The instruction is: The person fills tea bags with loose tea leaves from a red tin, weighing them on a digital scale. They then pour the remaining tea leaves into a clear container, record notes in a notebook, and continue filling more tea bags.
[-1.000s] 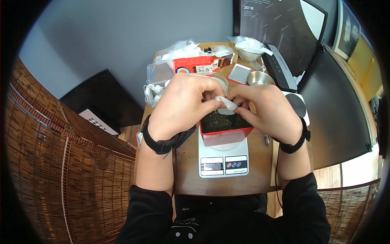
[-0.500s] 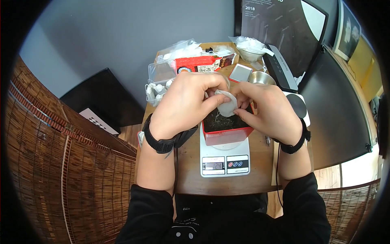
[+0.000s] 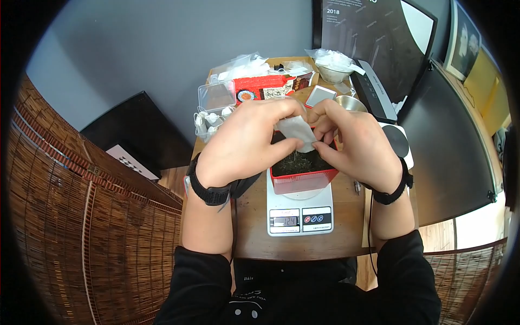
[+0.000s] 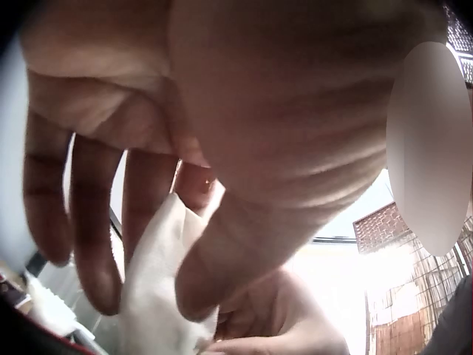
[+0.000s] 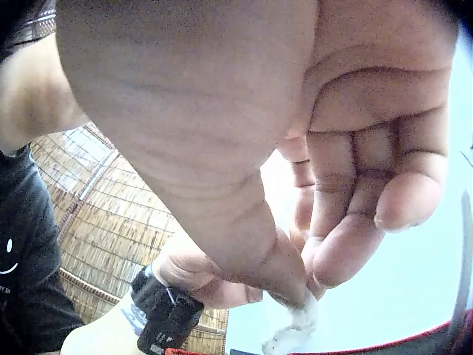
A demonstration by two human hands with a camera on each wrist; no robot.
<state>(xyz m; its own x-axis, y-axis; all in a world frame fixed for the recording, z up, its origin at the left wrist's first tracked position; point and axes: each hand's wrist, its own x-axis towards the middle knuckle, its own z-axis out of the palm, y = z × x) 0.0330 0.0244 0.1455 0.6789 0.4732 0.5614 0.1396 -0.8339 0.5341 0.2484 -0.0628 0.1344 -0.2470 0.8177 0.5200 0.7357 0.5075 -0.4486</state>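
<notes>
Both hands, left hand [image 3: 244,142] and right hand [image 3: 355,143], pinch a white paper pouch [image 3: 295,130] between their fingers, above the red tin [image 3: 300,181] of tea leaves. Pouch appears unfilled; filling remains.

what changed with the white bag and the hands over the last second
Both hands, left and right, kept pinching the white bag and lifted it slightly, spreading it from crumpled to flatter above the red tin. The tin, the scale and its reading stayed the same.
</notes>
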